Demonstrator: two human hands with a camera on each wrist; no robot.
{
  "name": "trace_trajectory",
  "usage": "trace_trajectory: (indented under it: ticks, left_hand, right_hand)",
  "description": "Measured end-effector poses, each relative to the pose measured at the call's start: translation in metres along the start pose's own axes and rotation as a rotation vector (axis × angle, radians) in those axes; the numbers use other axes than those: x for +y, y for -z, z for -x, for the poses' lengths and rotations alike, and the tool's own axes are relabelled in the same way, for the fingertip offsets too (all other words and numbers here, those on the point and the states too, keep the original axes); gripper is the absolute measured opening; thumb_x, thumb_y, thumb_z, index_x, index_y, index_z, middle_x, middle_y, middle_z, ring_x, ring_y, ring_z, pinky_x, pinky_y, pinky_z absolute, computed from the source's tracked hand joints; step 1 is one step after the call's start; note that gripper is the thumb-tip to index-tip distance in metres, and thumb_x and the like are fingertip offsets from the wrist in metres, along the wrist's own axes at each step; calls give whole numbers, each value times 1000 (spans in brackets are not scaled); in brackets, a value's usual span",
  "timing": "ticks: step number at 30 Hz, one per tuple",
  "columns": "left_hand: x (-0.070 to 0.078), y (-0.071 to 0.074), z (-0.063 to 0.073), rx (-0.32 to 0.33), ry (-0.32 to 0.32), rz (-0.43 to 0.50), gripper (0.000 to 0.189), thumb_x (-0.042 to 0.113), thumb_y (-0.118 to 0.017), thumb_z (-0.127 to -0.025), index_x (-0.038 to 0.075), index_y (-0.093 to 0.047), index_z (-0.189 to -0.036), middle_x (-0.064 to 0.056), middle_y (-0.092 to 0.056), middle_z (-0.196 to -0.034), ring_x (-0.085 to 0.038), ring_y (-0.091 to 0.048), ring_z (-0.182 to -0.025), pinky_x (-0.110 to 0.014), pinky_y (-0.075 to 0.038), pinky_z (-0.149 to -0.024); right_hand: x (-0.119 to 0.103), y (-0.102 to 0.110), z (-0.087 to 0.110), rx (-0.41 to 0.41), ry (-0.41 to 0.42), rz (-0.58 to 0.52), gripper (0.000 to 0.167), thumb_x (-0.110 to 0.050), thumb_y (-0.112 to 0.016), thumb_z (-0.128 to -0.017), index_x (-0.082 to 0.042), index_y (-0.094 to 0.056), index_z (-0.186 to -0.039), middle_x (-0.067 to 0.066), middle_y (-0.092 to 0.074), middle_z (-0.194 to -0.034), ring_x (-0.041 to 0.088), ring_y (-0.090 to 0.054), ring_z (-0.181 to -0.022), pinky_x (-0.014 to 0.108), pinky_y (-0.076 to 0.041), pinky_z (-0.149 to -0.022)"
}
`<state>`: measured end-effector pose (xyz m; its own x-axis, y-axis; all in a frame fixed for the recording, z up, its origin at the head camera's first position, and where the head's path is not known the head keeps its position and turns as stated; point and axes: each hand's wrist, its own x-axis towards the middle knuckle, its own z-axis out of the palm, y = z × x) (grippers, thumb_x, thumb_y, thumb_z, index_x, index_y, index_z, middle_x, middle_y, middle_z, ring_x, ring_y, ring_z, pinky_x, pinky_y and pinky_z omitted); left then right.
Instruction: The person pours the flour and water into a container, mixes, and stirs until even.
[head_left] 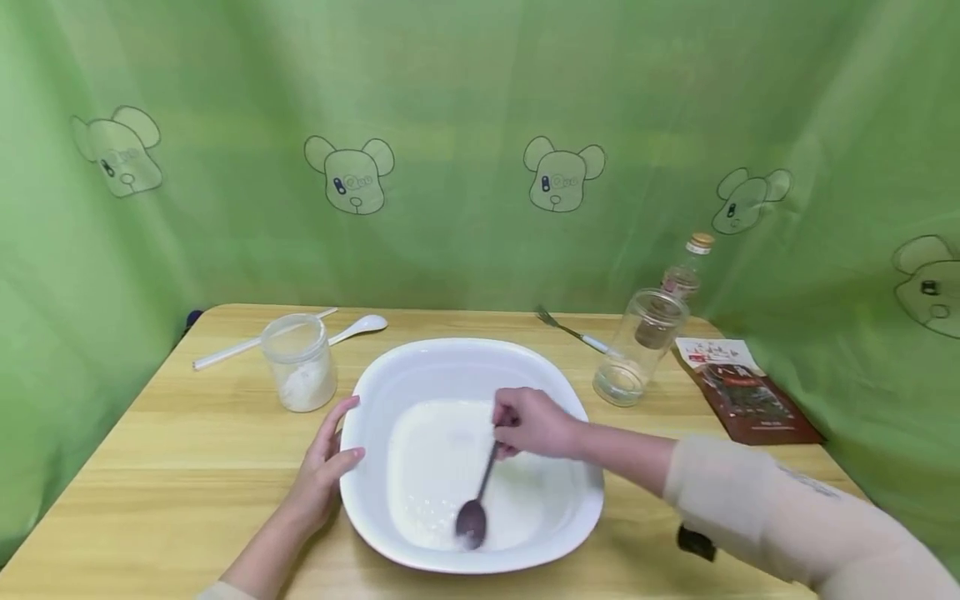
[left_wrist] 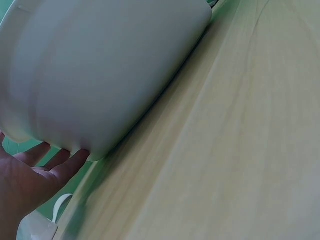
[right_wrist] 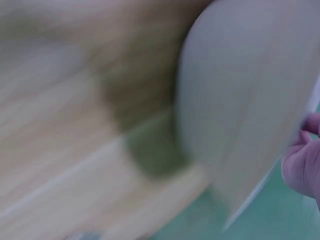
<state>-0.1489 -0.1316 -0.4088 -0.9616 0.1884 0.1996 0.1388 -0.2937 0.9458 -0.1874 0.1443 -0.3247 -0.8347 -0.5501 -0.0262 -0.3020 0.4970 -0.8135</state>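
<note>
A large white basin (head_left: pixel 472 352) stands on the table, its floor covered by what looks like a shallow liquid with small bubbles near the front. Over its left rim lies the thumb of my left hand (head_left: pixel 321 473), while the fingers (left_wrist: pixel 70 165) press the outer wall, so the hand holds that side. My right hand (head_left: pixel 536 423) reaches over the basin and grips the handle of a dark spoon (head_left: pixel 471 523). The spoon's bowl points down near the basin's front wall. In the right wrist view the hand (right_wrist: pixel 303 160) shows only partly, beyond the blurred basin wall.
Left of the basin stands a clear jar (head_left: pixel 303 367) with white powder, near a white spoon (head_left: pixel 367 325) and a white stick (head_left: pixel 225 354). To the right are a fork (head_left: pixel 573 331), a tilted-looking glass jar (head_left: pixel 637 350), a cork-topped bottle (head_left: pixel 682 275) and a brown packet (head_left: pixel 753 404).
</note>
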Motion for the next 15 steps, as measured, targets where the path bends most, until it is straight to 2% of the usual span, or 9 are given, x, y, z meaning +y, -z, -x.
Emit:
trace_trajectory:
  ticks: [4,7,9,11,13,15]
  left_hand:
    - [0,1,2,12,13,-1,62,-2,-44,-75,13,-25,-132,-26,-34,-121,-31,-50,-96,-44,-48,-70]
    - [-1,0,3,8,22,4,62,-1,-45,-75,13,-25,-132,-26,-34,-121,-31,-50,-96,-44,-48,-70]
    - [-2,0,3,11,20,8,62,-1,-45,-75,13,-25,-132,-26,-34,-120,-31,-50,-96,-44,-48,-69]
    - [-3,-1,4,18,16,11,62,-2,-45,-75,13,-25,-132,-27,-35,-120,-31,-51,-95,-44,-48,-68]
    - [-3,-1,5,21,12,14,62,-2,-44,-75,13,-26,-132,-27,-35,-119,-32,-52,-94,-45,-48,-67]
    - [-3,-1,6,21,8,14,62,-2,-44,-75,12,-25,-132,-28,-35,-119,-32,-52,-93,-46,-48,-67]
  right_hand:
    - [19,38,6,126,-55,104,7,14,-51,-74,7,-48,-77,13,-56,-63,21,-57,-53,31,-52,-50]
    - [29,52,-12,267,-85,221,7,11,-52,-75,5,-49,-76,10,-55,-62,19,-57,-53,27,-50,-47]
    - [30,50,-30,338,-103,263,6,9,-53,-76,4,-50,-77,9,-54,-63,18,-56,-54,25,-49,-47]
    - [25,40,-47,372,-103,260,6,8,-53,-76,3,-51,-77,9,-54,-64,17,-56,-55,24,-49,-47]
    - [16,22,-58,350,-80,211,6,8,-53,-76,3,-52,-78,9,-54,-65,17,-56,-57,24,-49,-48]
    - [6,4,-58,268,-35,140,7,9,-53,-76,3,-52,-78,9,-56,-65,19,-57,-57,26,-50,-50]
